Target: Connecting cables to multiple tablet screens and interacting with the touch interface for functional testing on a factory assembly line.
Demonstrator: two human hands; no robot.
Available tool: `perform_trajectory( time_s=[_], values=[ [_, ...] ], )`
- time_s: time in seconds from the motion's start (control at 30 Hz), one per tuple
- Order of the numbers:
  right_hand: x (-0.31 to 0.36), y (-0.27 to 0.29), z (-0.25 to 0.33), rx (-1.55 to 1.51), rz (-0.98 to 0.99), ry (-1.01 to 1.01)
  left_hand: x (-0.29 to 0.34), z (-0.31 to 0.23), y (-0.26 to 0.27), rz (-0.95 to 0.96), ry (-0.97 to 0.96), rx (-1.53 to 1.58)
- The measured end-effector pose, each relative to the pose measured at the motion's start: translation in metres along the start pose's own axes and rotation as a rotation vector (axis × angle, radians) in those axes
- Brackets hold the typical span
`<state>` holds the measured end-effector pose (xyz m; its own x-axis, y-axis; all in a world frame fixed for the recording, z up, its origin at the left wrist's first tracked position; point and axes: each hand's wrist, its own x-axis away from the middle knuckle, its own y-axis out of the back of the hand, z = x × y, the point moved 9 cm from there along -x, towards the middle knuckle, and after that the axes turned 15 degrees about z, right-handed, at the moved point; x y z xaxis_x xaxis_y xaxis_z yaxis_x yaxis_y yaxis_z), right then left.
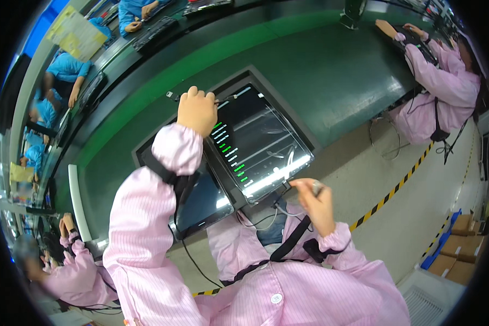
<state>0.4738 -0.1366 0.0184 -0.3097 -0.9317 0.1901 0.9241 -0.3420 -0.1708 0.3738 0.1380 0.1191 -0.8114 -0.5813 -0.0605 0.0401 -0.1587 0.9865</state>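
Observation:
A flat display panel (266, 144) lies lit in a dark tray (309, 136) before me, rows of green and white lines along its left side. My left hand (197, 111) is closed over the panel's far left corner. From its fist a short black cable (172, 96) sticks out, ending in a connector. At the panel's near right corner my right hand (318, 204) has its fingers pinched together, with a small greyish thing partly hidden between them. Beside them hangs a thin grey cable (281, 208). Left of the lit panel is a second, dark screen (204, 198).
A green workbench (342, 81) curves away on both sides. Co-workers in pink (440, 81) sit at the right and lower left, others in blue (68, 68) across the line. A white strip (79, 204) lies at left. Cardboard boxes (462, 244) stand at lower right.

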Motion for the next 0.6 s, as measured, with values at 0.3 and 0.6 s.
perform_trajectory(
  time_s=[0.3,0.6],
  values=[
    [0.061,-0.105,0.068,-0.219,0.510,0.224,0.183,-0.116,0.090,0.372,0.000,0.691],
    [0.041,-0.188,0.015,0.190,0.699,0.185,0.284,-0.106,-0.008,0.169,0.301,1.052]
  ],
)
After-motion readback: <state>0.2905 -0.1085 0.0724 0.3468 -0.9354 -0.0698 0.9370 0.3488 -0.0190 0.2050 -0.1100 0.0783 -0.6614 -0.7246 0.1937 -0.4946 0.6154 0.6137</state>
